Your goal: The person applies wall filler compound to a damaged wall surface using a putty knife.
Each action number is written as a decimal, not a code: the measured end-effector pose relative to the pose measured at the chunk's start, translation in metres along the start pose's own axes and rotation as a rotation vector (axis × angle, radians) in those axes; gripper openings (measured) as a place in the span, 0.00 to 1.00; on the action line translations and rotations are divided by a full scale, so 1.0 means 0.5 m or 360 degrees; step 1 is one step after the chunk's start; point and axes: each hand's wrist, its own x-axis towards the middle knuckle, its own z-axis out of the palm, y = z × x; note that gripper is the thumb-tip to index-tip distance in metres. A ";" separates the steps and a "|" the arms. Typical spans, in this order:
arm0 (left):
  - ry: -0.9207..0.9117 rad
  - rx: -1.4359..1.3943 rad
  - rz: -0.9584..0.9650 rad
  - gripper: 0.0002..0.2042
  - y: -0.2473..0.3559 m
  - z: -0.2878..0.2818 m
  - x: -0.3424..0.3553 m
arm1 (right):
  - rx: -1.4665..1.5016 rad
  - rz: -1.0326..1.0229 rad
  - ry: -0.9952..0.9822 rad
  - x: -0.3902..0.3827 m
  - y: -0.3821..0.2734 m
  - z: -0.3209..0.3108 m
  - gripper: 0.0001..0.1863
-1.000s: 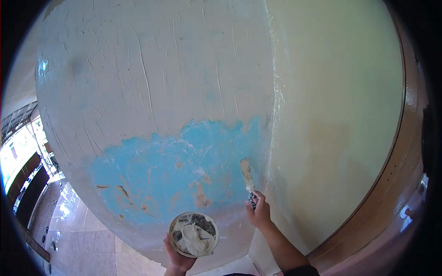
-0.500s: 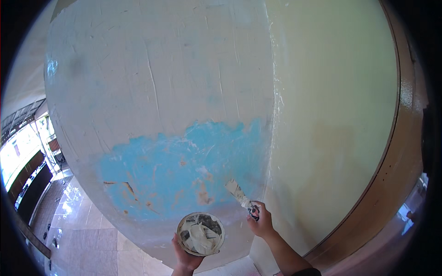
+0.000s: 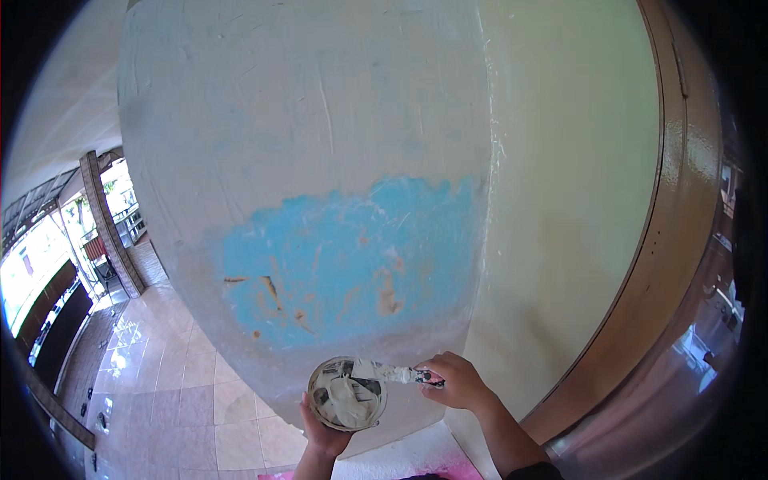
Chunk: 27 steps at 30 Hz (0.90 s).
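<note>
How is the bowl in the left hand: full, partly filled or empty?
Partly filled: pale paste lies in the bowl, and dark patches of its inside show uncovered.

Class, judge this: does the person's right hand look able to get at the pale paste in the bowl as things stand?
Probably yes. The right hand holds a scraper whose blade reaches over the edge of the bowl. The left hand holds the open bowl, and nothing seems to block the paste.
</note>
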 end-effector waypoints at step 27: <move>-0.0032 -0.0072 -0.0061 0.42 0.067 -0.049 -0.138 | -0.0964 -0.0135 0.0161 -0.017 -0.252 -0.029 0.22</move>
